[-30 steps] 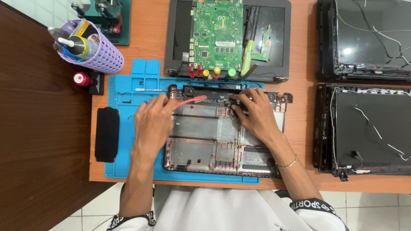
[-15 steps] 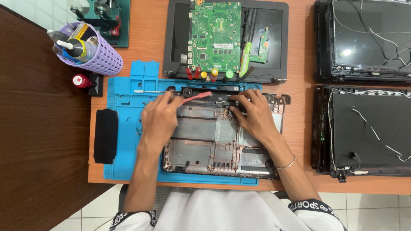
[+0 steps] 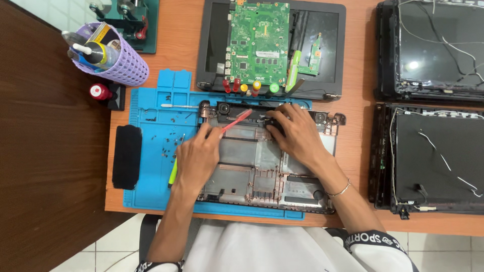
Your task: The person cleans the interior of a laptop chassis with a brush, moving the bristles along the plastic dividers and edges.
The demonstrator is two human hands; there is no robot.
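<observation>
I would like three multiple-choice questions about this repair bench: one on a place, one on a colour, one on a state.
1. Where does the green circuit board lie?
A. on the open laptop shell behind the blue mat
B. in the purple basket
C. on the floor

2. What colour is the thin tool in the left hand?
A. black
B. red-pink
C. white

3. What is the right hand doing?
A. hanging in the air
B. holding a cup
C. pressing on the laptop base

Answers: 1 A, the board rests inside the dark shell above the mat. 2 B, the stick is reddish pink. 3 C, its fingers rest on the base's top edge.
</observation>
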